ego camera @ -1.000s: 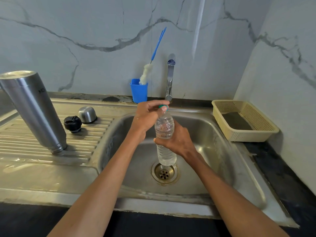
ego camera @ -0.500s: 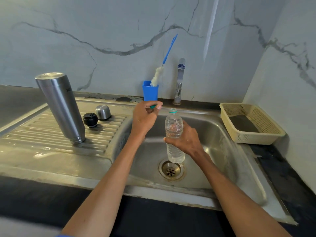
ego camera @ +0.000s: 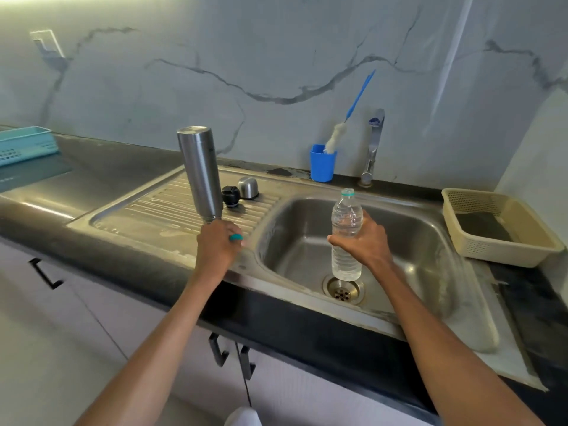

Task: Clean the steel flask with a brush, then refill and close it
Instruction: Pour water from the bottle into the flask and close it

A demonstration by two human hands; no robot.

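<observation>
The right hand [ego camera: 365, 241] grips an uncapped plastic bottle [ego camera: 346, 235] upright over the sink [ego camera: 424, 229], above the drain [ego camera: 343, 290]. At 9 o'clock from it, the left hand [ego camera: 216, 250] is curled around a teal cap [ego camera: 236, 237], right at the foot of the flask [ego camera: 200, 176]. The flask stands inverted on the drainboard [ego camera: 153, 210], with a black stopper [ego camera: 230, 196] and steel cup [ego camera: 248, 187] at its 3 o'clock; the brush [ego camera: 344, 127] leans in a blue holder [ego camera: 322, 164] by the tap [ego camera: 373, 146].

Both forearms are bare, with no sleeves in view. The left hand [ego camera: 216, 250] and right hand [ego camera: 365, 241] wear no gloves, rings or watch.
</observation>
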